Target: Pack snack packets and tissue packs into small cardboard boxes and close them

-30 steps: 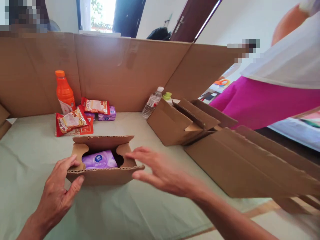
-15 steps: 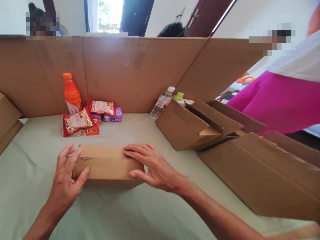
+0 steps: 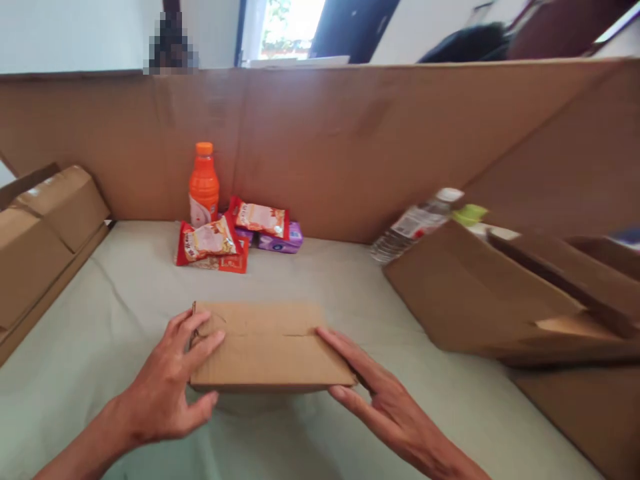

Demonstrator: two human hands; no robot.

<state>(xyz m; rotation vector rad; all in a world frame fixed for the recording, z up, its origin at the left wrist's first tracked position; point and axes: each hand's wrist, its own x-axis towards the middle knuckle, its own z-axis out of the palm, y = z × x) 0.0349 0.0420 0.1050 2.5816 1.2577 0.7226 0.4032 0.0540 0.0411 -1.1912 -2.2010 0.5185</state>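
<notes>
A small cardboard box (image 3: 265, 357) with its top flaps closed sits in front of me on the pale green cloth. My left hand (image 3: 175, 370) grips its left end, fingers over the top corner and thumb by the front edge. At the other end, my right hand (image 3: 383, 397) lies along the right side with its thumb at the front corner. Beyond the box are red snack packets (image 3: 210, 240), another red packet (image 3: 260, 219) on purple packs (image 3: 281, 239), and an orange drink bottle (image 3: 204, 183) standing upright.
A tall cardboard wall (image 3: 320, 133) runs along the back. On the right, a clear water bottle (image 3: 415, 223) leans beside a larger open carton (image 3: 475, 287), with a green-capped item (image 3: 470, 213) behind it. Another carton (image 3: 50, 233) stands at the left. A person's head shows past the wall.
My view has turned left, so things appear farther right. My right hand has shifted from the box's top to its right side; my left thumb has moved off the top to the front edge.
</notes>
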